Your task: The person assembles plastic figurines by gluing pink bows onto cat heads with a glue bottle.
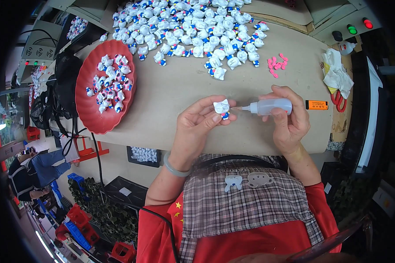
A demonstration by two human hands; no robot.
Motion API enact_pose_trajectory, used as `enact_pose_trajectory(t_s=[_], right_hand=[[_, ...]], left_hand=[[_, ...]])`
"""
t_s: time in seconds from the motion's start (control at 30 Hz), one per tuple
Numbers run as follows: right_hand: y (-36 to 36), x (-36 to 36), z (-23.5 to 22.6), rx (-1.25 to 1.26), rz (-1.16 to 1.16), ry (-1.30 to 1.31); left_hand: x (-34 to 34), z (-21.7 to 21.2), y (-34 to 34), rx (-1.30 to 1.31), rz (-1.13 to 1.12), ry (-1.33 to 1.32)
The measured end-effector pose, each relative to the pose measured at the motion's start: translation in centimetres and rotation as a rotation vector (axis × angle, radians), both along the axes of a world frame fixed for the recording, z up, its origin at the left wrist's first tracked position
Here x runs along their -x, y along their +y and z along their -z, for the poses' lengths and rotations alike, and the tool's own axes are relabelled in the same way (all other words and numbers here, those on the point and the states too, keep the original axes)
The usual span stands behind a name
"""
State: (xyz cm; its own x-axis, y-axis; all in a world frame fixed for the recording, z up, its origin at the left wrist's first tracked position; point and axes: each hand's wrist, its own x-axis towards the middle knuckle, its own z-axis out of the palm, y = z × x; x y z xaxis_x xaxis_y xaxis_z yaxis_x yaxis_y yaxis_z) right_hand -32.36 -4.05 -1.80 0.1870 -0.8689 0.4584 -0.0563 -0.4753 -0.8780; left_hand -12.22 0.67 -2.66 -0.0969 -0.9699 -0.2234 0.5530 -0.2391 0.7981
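Observation:
Between the thumb and fingers of my left hand (202,119) is a small white cat-shaped figurine (221,106) with a blue body. My right hand (289,118) is wrapped round a translucent squeeze bottle (273,106), held on its side. The bottle's thin nozzle points left and ends at the figurine's edge; I cannot tell whether it touches. Beyond my right hand, a small group of bright pink pieces (277,65) lies on the brown work table (162,98). A large heap of similar white and blue figurines (188,30) covers the far side.
At the left stands a red scalloped dish (85,101) holding several figurines with pink parts. To the right lie an orange box-like item (316,105), red-handled scissors (339,101) and a crumpled white cloth (336,72). A co-worker (35,173) is at the far left.

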Motion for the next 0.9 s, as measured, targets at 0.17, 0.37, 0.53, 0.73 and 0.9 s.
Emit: enact_pose_trajectory(t_s=[0.17, 0.37, 0.53, 0.73, 0.9], right_hand=[[-0.03, 0.38, 0.11, 0.004, 0.014, -0.010], [-0.11, 0.33, 0.19, 0.011, 0.031, 0.002], [-0.16, 0.35, 0.18, 0.011, 0.032, 0.010], [-0.20, 0.41, 0.22, -0.009, -0.010, 0.010], [-0.39, 0.30, -0.11, -0.177, -0.061, -0.133]], left_hand=[[0.00, 0.14, -0.09, 0.006, 0.008, -0.008], [0.00, 0.13, -0.06, 0.009, 0.009, -0.014], [-0.14, 0.32, 0.00, 0.010, 0.001, -0.014], [-0.04, 0.24, -0.14, 0.001, -0.018, -0.011], [0.14, 0.10, -0.32, 0.008, 0.001, -0.009]])
